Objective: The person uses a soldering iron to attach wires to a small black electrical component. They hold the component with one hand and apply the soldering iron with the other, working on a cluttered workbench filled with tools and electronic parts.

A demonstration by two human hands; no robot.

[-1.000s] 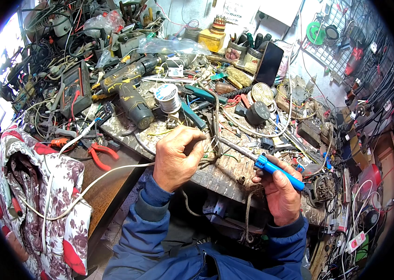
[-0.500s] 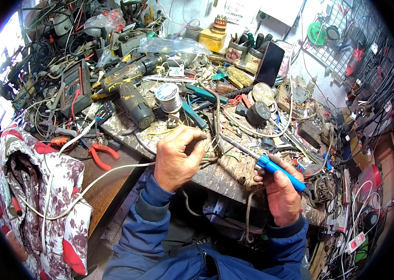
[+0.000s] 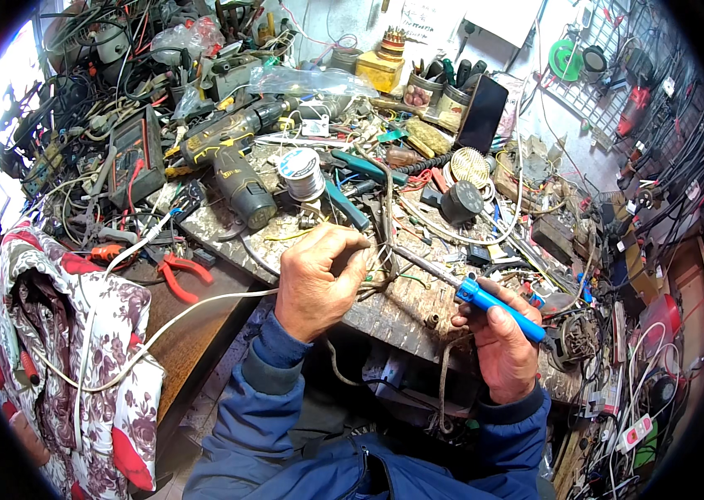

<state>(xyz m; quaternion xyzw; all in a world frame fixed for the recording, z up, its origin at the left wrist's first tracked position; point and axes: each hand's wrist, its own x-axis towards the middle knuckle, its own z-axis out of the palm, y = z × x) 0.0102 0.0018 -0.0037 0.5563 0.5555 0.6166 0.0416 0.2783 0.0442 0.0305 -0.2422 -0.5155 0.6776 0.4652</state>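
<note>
My left hand point(image 3: 316, 283) is closed in a pinch at the bench's front edge. A pale cable point(image 3: 210, 302) runs into it from the left, and thin wire ends show by its fingertips. My right hand point(image 3: 506, 354) grips a soldering iron point(image 3: 504, 312) by its blue handle. The iron's metal shaft points up and left, its tip close to the wire ends and a brown bent cord point(image 3: 388, 208). Whether the tip touches a wire is too small to tell. A spool of solder wire point(image 3: 302, 177) stands behind my left hand.
A cordless drill point(image 3: 239, 179), a multimeter point(image 3: 137, 162) and green-handled pliers point(image 3: 348, 204) lie on the cluttered bench. Red-handled pliers point(image 3: 179, 277) lie to the left. A phone point(image 3: 483, 114) leans at the back. Patterned cloth point(image 3: 110, 350) hangs at the left, with another person's hand point(image 3: 29, 437) beside it.
The soldering iron's shaft has shifted very slightly to the left, toward my left fingertips. My left hand looks the same as before.
</note>
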